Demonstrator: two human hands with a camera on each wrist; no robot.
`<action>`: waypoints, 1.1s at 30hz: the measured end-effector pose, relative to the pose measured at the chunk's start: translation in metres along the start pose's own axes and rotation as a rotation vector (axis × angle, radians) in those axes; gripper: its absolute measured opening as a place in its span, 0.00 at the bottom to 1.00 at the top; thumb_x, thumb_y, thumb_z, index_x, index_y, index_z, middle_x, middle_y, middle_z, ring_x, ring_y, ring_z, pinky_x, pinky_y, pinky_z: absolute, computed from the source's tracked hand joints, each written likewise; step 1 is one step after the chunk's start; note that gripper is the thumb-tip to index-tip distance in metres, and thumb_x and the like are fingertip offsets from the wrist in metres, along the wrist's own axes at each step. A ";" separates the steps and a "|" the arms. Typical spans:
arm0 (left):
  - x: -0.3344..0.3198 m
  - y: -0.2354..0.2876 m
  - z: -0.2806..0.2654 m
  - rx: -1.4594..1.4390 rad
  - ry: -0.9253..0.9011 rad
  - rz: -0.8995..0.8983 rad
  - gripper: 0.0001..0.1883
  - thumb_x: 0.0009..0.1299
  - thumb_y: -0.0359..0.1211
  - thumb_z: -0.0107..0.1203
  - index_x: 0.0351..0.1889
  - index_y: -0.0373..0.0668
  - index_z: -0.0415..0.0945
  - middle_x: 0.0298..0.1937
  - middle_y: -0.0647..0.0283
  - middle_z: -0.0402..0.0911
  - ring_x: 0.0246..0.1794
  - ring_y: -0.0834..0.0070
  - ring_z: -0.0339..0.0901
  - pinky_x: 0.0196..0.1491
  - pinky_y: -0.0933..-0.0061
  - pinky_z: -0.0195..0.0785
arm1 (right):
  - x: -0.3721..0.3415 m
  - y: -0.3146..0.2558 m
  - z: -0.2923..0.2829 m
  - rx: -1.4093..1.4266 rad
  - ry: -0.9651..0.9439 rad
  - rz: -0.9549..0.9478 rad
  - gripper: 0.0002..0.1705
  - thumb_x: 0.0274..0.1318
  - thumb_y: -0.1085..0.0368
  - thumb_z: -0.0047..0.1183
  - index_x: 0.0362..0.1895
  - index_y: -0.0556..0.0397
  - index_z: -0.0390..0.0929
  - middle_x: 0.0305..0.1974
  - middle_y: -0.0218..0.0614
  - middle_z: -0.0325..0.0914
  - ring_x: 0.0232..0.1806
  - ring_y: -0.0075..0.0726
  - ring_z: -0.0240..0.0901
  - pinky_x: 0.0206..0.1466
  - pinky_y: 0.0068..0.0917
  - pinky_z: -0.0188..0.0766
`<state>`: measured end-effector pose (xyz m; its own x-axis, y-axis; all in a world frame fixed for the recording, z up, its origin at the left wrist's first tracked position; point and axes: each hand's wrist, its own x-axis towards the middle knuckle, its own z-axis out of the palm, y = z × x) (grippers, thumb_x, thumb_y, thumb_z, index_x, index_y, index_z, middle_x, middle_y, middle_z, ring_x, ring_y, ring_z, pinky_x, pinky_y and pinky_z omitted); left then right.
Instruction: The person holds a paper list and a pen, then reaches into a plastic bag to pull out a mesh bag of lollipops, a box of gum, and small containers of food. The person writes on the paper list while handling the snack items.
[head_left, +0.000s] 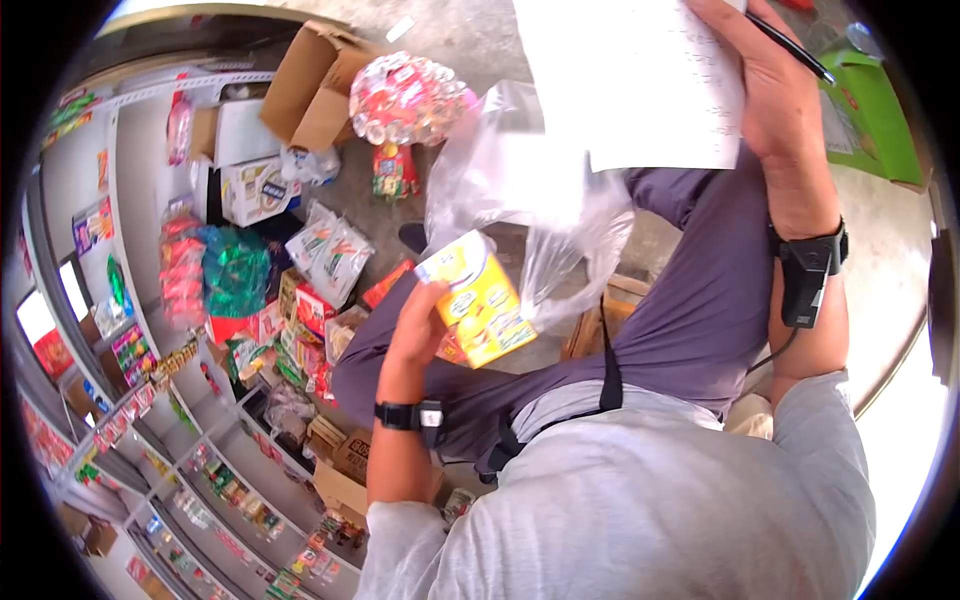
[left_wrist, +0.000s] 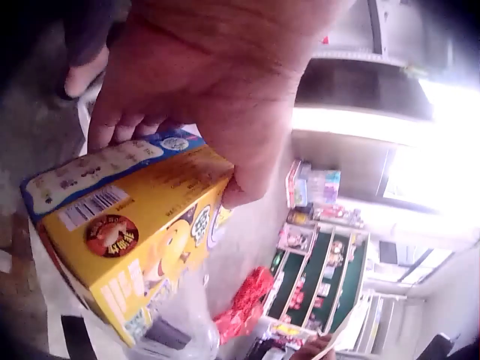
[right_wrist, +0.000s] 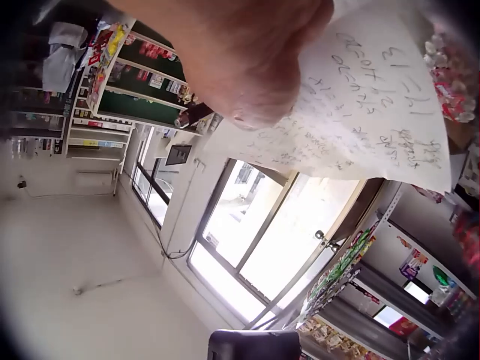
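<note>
My left hand (head_left: 412,325) grips a small yellow carton (head_left: 485,305) by one edge, above my left thigh. In the left wrist view, fingers and thumb span the yellow carton (left_wrist: 124,217), which has a blue panel and a barcode. My right hand (head_left: 778,105) holds white paper sheets (head_left: 640,90) at their right edge, together with a black pen (head_left: 795,50). Handwritten figures cover the paper (right_wrist: 367,112) in the right wrist view. A clear plastic bag (head_left: 580,265) hangs between my knees, partly behind the paper.
An open cardboard box (head_left: 310,85) and a bundle of red-and-clear wrapped goods (head_left: 408,98) stand ahead on the floor. Packets and bags, including a green bag (head_left: 235,268), crowd my left. Stocked shelves (head_left: 190,460) line that side. A green box (head_left: 868,115) lies at the right.
</note>
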<state>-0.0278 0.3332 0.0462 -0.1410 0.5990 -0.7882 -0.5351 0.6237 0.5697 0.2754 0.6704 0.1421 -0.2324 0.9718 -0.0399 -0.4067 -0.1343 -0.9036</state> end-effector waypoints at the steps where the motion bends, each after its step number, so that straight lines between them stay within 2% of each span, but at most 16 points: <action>1: -0.018 0.000 -0.030 -0.035 0.006 0.006 0.29 0.75 0.43 0.51 0.67 0.31 0.67 0.63 0.52 0.79 0.60 0.63 0.80 0.64 0.60 0.73 | -0.003 0.002 0.000 -0.009 -0.023 -0.017 0.22 0.65 0.70 0.55 0.62 0.64 0.75 0.54 0.43 0.82 0.51 0.34 0.82 0.56 0.29 0.77; 4: -0.057 0.038 -0.078 -0.110 0.172 0.180 0.29 0.76 0.45 0.50 0.69 0.34 0.67 0.63 0.53 0.79 0.61 0.61 0.80 0.66 0.57 0.70 | -0.016 -0.002 0.019 -0.122 -0.054 -0.113 0.23 0.66 0.69 0.54 0.63 0.64 0.74 0.55 0.43 0.82 0.52 0.34 0.81 0.56 0.29 0.77; 7: -0.042 0.077 -0.139 -0.089 0.301 0.327 0.28 0.77 0.46 0.48 0.68 0.37 0.68 0.63 0.55 0.80 0.61 0.62 0.80 0.67 0.56 0.70 | -0.009 0.003 0.025 -0.153 0.030 -0.051 0.24 0.66 0.69 0.54 0.64 0.64 0.73 0.55 0.44 0.82 0.52 0.35 0.81 0.56 0.29 0.77; 8: -0.023 0.087 -0.165 -0.083 0.318 0.319 0.28 0.77 0.46 0.48 0.67 0.37 0.69 0.63 0.56 0.80 0.61 0.62 0.80 0.66 0.56 0.70 | -0.020 0.001 0.044 -0.160 -0.012 -0.136 0.22 0.67 0.68 0.53 0.63 0.63 0.74 0.55 0.42 0.82 0.52 0.36 0.81 0.57 0.31 0.77; 10: 0.014 0.107 -0.175 -0.098 0.349 0.261 0.27 0.77 0.47 0.49 0.66 0.39 0.71 0.62 0.57 0.81 0.61 0.64 0.79 0.65 0.57 0.70 | 0.005 0.023 0.006 -0.247 0.055 0.031 0.22 0.69 0.66 0.55 0.64 0.61 0.75 0.58 0.42 0.80 0.57 0.32 0.78 0.62 0.26 0.73; 11: 0.045 0.107 -0.204 -0.127 0.311 0.256 0.27 0.76 0.48 0.52 0.66 0.41 0.71 0.61 0.58 0.81 0.61 0.64 0.79 0.65 0.56 0.70 | 0.018 0.031 -0.007 -0.292 0.091 0.117 0.22 0.70 0.66 0.55 0.65 0.59 0.76 0.60 0.41 0.79 0.59 0.30 0.77 0.64 0.23 0.71; 14: 0.123 0.103 -0.240 -0.168 0.454 0.204 0.36 0.68 0.57 0.62 0.68 0.47 0.68 0.61 0.57 0.76 0.61 0.62 0.76 0.62 0.55 0.70 | 0.019 0.034 0.009 -0.411 0.130 0.069 0.26 0.65 0.63 0.62 0.64 0.60 0.76 0.56 0.41 0.81 0.54 0.28 0.79 0.59 0.22 0.74; 17: 0.196 0.089 -0.260 -0.248 0.482 0.153 0.39 0.66 0.58 0.64 0.68 0.47 0.67 0.65 0.54 0.72 0.62 0.60 0.74 0.63 0.54 0.69 | 0.030 0.037 0.016 -0.499 0.140 0.086 0.23 0.66 0.63 0.61 0.62 0.58 0.79 0.52 0.40 0.84 0.51 0.28 0.82 0.54 0.20 0.76; 18: 0.215 0.086 -0.262 -0.281 0.468 0.150 0.38 0.66 0.57 0.64 0.68 0.46 0.66 0.65 0.54 0.71 0.62 0.60 0.73 0.64 0.53 0.69 | 0.033 0.038 0.014 -0.623 0.105 -0.003 0.23 0.68 0.62 0.58 0.64 0.58 0.77 0.55 0.41 0.82 0.53 0.29 0.81 0.55 0.21 0.77; 20: 0.250 0.078 -0.264 -0.345 0.445 0.141 0.38 0.67 0.56 0.64 0.68 0.46 0.66 0.65 0.55 0.71 0.63 0.60 0.72 0.66 0.53 0.69 | 0.039 0.038 0.015 -0.782 0.157 -0.015 0.20 0.74 0.65 0.49 0.64 0.58 0.77 0.58 0.43 0.80 0.57 0.33 0.79 0.65 0.23 0.71; 24: 0.286 0.078 -0.250 -0.563 0.458 0.316 0.39 0.68 0.58 0.62 0.66 0.40 0.66 0.62 0.54 0.72 0.61 0.59 0.73 0.66 0.52 0.70 | 0.055 0.031 0.006 -1.189 -0.078 -0.193 0.19 0.77 0.67 0.42 0.64 0.59 0.78 0.62 0.45 0.78 0.65 0.37 0.74 0.74 0.31 0.65; 27: 0.309 0.057 -0.253 -0.369 0.570 0.053 0.40 0.67 0.61 0.62 0.64 0.39 0.68 0.58 0.55 0.73 0.53 0.61 0.74 0.62 0.51 0.74 | 0.069 0.030 -0.002 -1.391 -0.292 -0.347 0.20 0.77 0.66 0.42 0.65 0.59 0.77 0.63 0.45 0.77 0.66 0.37 0.73 0.74 0.32 0.65; 28: 0.310 0.056 -0.249 -0.296 0.685 -0.063 0.43 0.67 0.63 0.61 0.70 0.45 0.63 0.59 0.53 0.69 0.54 0.59 0.72 0.61 0.50 0.74 | 0.069 0.032 0.000 -1.400 -0.289 -0.370 0.20 0.77 0.66 0.42 0.65 0.60 0.77 0.63 0.45 0.77 0.66 0.37 0.73 0.74 0.32 0.66; 30: 0.297 0.057 -0.245 -0.228 0.667 -0.008 0.44 0.67 0.63 0.61 0.73 0.49 0.59 0.60 0.51 0.67 0.54 0.58 0.72 0.60 0.51 0.75 | 0.066 0.038 0.006 -1.148 -0.213 -0.305 0.20 0.77 0.65 0.43 0.65 0.61 0.76 0.62 0.46 0.78 0.65 0.38 0.74 0.73 0.31 0.67; 32: 0.289 0.048 -0.250 -0.230 0.658 0.107 0.45 0.68 0.63 0.60 0.74 0.48 0.58 0.63 0.51 0.65 0.54 0.59 0.72 0.60 0.54 0.73 | 0.059 0.045 0.036 -0.630 0.145 0.007 0.20 0.74 0.63 0.49 0.61 0.62 0.78 0.59 0.45 0.80 0.62 0.37 0.76 0.69 0.30 0.71; 33: 0.283 0.049 -0.256 -0.236 0.663 0.179 0.45 0.69 0.62 0.59 0.74 0.45 0.57 0.64 0.50 0.64 0.53 0.60 0.71 0.59 0.58 0.73 | 0.056 0.044 0.045 -0.536 0.176 0.046 0.18 0.72 0.63 0.53 0.59 0.60 0.79 0.56 0.44 0.81 0.57 0.33 0.78 0.63 0.27 0.74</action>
<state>-0.3069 0.4047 -0.2081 -0.6785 0.2046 -0.7055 -0.6116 0.3747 0.6968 0.2052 0.7106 0.1196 -0.0700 0.9911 -0.1133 0.1163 -0.1047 -0.9877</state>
